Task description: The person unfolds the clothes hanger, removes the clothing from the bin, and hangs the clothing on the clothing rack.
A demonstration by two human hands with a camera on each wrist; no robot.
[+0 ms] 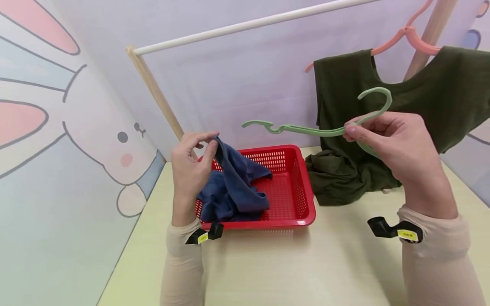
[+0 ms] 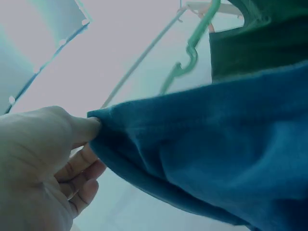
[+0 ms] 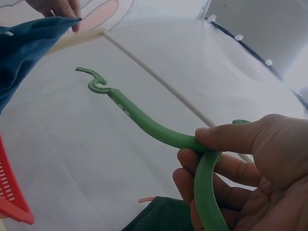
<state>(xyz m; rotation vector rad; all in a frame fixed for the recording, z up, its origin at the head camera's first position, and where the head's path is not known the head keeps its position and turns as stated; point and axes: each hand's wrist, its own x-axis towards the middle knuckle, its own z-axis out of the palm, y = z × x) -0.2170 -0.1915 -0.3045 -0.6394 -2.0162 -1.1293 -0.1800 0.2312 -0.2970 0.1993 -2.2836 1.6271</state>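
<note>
My left hand [image 1: 191, 163] pinches the edge of a dark blue garment [image 1: 241, 178] between thumb and fingers, lifting one corner above the red basket [image 1: 294, 222]. The rest of the cloth lies bunched in the basket's left half. In the left wrist view the blue fabric [image 2: 207, 139] stretches away from the pinching thumb. My right hand [image 1: 407, 144] grips a green plastic hanger [image 1: 306, 131] near the base of its hook. One hanger arm points left, toward the blue garment but apart from it; in the right wrist view the other arm [image 3: 207, 192] runs down past the fingers.
A dark green sleeveless garment [image 1: 344, 93] hangs at the right on a pink hanger [image 1: 417, 40], its lower part heaped on the table [image 1: 325, 263]. Above runs a white rail [image 1: 245, 27] on wooden posts [image 1: 157, 91]. A wall with a cartoon rabbit [image 1: 103, 136] stands at the left.
</note>
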